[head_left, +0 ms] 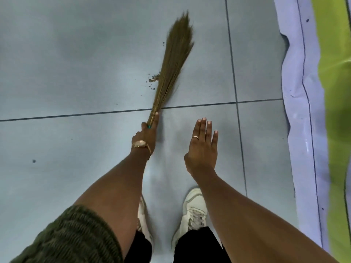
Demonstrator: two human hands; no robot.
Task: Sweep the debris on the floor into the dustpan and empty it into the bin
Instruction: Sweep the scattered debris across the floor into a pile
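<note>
My left hand (pixel 146 134) grips the thin end of a straw hand broom (pixel 173 59), whose bristles fan out away from me across the grey tiled floor (pixel 76 73). A small pile of brown debris (pixel 154 79) lies just left of the bristles, with a few specks scattered around it. My right hand (pixel 202 149) hovers flat and empty, fingers together, to the right of the broom hand. No dustpan or bin is in view.
A pale cloth edge (pixel 298 111) and a lime-green surface (pixel 336 92) run along the right side. My two white shoes (pixel 193 211) stand on the tiles below my arms. A dark speck (pixel 34 161) sits on the floor at the left.
</note>
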